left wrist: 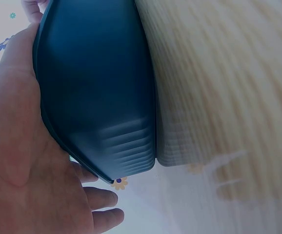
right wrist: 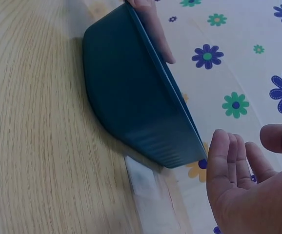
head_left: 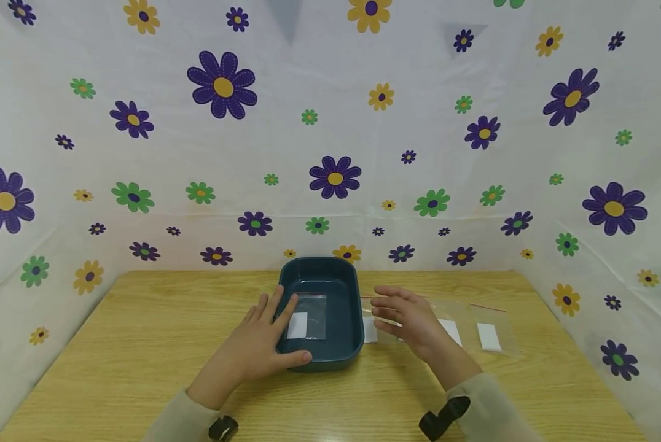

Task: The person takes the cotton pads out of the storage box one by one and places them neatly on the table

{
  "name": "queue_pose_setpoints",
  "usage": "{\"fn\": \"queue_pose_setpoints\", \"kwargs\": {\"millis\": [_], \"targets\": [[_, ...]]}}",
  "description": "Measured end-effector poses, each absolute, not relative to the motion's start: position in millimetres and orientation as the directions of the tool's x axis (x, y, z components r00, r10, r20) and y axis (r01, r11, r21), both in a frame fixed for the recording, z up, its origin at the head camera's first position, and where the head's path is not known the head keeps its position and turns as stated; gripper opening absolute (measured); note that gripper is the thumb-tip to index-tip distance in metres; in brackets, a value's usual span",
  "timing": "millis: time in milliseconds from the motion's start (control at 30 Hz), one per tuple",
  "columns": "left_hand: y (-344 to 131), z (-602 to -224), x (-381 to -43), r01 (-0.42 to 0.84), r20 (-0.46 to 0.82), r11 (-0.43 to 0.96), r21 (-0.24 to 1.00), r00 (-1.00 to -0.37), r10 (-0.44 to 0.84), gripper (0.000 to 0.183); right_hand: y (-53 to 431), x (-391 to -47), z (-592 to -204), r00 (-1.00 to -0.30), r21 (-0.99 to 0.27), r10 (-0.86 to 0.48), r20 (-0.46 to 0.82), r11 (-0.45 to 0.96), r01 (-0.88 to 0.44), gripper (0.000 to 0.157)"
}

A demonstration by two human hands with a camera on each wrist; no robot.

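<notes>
A dark teal plastic tub (head_left: 341, 356) stands on the table. Inside it lies a clear zip bag (head_left: 317, 316) with a white card or slip in its left part. My left hand (head_left: 255, 347) lies over the tub's left rim, fingers spread and thumb across the front corner; the left wrist view shows the palm against the rim of the tub (left wrist: 97, 83). To the right of the tub, my right hand (head_left: 408, 316) hovers with loosely bent fingers and holds nothing. Beneath and beside it lie several similar bags, the rightmost bag (head_left: 489, 336) fully in sight, others partly hidden by the hand.
The light wood table (head_left: 159, 344) extends to both sides of the tub. A white cloth (head_left: 286, 141) printed with flowers hangs behind and along the sides. Dark straps (head_left: 444, 417) sit on the wrists over pale sleeves.
</notes>
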State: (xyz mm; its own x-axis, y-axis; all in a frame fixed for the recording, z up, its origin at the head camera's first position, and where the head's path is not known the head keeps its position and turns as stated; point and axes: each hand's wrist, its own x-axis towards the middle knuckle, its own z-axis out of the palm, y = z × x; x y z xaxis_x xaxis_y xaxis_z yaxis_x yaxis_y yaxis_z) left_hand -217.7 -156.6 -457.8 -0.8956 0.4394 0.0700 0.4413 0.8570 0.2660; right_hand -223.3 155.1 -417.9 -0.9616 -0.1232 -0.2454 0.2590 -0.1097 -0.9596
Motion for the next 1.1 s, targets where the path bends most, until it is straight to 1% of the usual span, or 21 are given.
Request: {"fn": "queue_pose_setpoints", "kwargs": {"millis": [167,467,1100], "targets": [[-157,-458,-217,0.443,0.078,0.856,0.267,-0.895,0.439,0.113,147,-223,-418,-0.961,-0.955,-0.12,-0.25,-0.131,0.265,0.035],[-156,-457,-216,0.428,0.063,0.861,0.275,-0.901,0.428,0.111,130,-224,-410,-0.954,-0.947,-0.178,-0.241,-0.171,0.271,0.043],[-154,-455,-216,0.431,0.06,0.858,0.278,-0.9,0.433,0.108,98,-227,-412,-0.928,-0.914,-0.279,-0.247,-0.251,0.319,0.042]]}}
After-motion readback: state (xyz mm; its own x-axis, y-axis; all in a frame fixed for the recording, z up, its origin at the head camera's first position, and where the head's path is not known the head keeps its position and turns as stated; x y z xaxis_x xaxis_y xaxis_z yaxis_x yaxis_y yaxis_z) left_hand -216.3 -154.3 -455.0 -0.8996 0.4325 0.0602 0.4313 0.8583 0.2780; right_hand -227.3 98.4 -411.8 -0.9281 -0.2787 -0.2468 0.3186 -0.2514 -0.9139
